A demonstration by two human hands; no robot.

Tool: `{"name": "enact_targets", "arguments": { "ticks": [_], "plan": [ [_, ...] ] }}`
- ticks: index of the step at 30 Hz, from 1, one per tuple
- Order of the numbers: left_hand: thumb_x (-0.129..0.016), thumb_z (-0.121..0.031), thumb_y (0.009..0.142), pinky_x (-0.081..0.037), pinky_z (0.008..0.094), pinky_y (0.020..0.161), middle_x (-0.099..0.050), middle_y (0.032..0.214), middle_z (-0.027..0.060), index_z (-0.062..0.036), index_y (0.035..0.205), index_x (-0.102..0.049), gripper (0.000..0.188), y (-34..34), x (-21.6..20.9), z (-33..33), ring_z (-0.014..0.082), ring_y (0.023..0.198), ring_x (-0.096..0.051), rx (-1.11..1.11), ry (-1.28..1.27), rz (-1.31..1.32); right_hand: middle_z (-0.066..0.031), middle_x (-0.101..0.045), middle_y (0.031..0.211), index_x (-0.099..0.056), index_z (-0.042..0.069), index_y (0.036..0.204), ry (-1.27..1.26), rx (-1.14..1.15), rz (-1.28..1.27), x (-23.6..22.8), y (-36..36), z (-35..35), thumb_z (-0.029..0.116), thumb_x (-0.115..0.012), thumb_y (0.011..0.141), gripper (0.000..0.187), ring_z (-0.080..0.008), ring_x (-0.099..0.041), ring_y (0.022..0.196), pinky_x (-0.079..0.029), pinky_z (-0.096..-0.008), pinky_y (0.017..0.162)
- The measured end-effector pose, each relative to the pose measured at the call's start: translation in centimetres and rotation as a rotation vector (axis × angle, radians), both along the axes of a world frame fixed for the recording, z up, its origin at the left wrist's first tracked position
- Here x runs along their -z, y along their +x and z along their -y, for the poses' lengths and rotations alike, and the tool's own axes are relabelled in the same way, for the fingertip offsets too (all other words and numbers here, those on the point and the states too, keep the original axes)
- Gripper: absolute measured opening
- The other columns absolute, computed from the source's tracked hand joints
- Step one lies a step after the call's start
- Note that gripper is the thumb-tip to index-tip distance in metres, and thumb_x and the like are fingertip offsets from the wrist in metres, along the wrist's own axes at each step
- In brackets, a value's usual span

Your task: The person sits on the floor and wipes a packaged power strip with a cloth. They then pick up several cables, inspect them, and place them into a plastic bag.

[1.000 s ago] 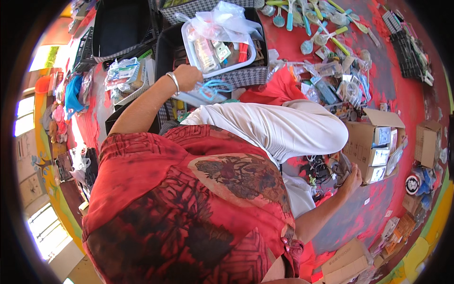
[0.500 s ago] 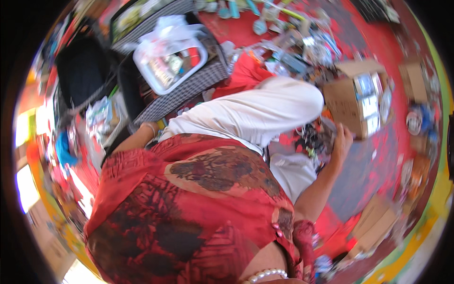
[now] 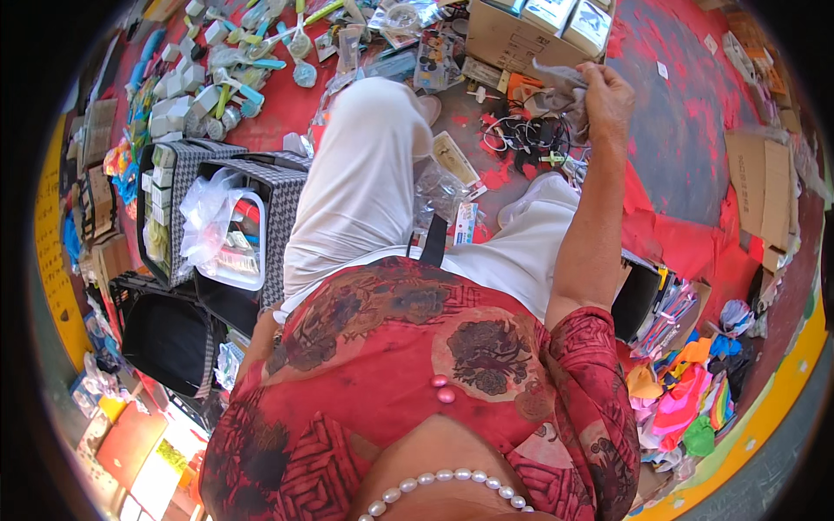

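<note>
My right hand is closed on a crumpled grey cloth, raised at the upper right beside a cardboard box. Under the cloth lies a tangle of black and white cables on the floor. My left forearm runs down at my left side, close to a checked storage box; the fingers of that hand are hidden, so what they hold or touch does not show.
A white tray with a plastic bag rests on the storage boxes at left. A black bin stands nearer. Brushes and white boxes lie far left. Colourful cloths are heaped at right, near flattened cardboard.
My view has swung toward the right. My right hand has moved up and forward from beside the cardboard box's near side, and the grey cloth now shows in it.
</note>
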State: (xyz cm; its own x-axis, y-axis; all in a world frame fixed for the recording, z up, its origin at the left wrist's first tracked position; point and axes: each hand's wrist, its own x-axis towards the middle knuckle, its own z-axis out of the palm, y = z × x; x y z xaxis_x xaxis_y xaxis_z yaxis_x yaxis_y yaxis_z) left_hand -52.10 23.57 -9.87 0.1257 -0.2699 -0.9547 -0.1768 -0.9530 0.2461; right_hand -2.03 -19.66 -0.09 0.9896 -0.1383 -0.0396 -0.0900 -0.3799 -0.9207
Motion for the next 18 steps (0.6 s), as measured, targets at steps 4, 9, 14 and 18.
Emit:
{"name": "enact_targets", "arguments": {
  "ticks": [4,9,14,18],
  "plan": [
    [-0.055,-0.025,0.076,-0.049,0.0412,0.064,-0.065,0.081,0.0138,-0.0065,0.074,-0.068,0.023,7.1,-6.4,-4.1,0.028,0.073,-0.064,0.241,0.19,0.257,-0.006,-0.058,0.059,-0.064,-0.003,0.075,0.08,0.181,0.026,-1.0,0.7,3.7,0.027,-0.06,0.077,0.031,-0.0118,-0.05,0.057,-0.042,-0.0297,0.056],
    [-0.047,-0.022,0.088,-0.04,0.0426,0.056,-0.056,0.079,0.0139,-0.0034,0.093,-0.058,0.022,28.2,-18.4,0.2,0.0305,0.065,-0.053,0.115,0.069,1.377,-0.0088,-0.06,0.06,-0.065,0.0,0.073,-0.212,0.119,-0.162,-1.9,0.0,7.2,0.031,-0.062,0.074,0.031,-0.016,-0.055,0.056,-0.044,-0.0323,0.056],
    [-0.056,-0.024,0.086,-0.045,0.0282,0.068,-0.058,0.109,0.0043,-0.0143,0.125,-0.048,0.041,47.6,-13.8,15.3,0.0155,0.085,-0.056,-0.505,-0.882,1.097,-0.0137,-0.066,0.073,-0.067,0.005,0.076,-0.551,-0.178,-0.266,3.7,0.9,6.9,0.032,-0.064,0.066,0.029,-0.0257,-0.064,0.068,-0.048,-0.0361,0.066],
    [-0.059,-0.024,0.083,-0.047,0.0343,0.078,-0.056,0.111,0.0157,-0.0185,0.138,-0.028,0.063,52.0,-7.6,20.9,0.0258,0.093,-0.059,-0.666,-0.828,0.756,-0.0188,-0.065,0.084,-0.067,0.0,0.079,-0.648,-0.61,-0.436,14.4,0.2,5.8,0.033,-0.067,0.065,0.036,-0.0308,-0.064,0.08,-0.048,-0.0364,0.072]
  ]
}}
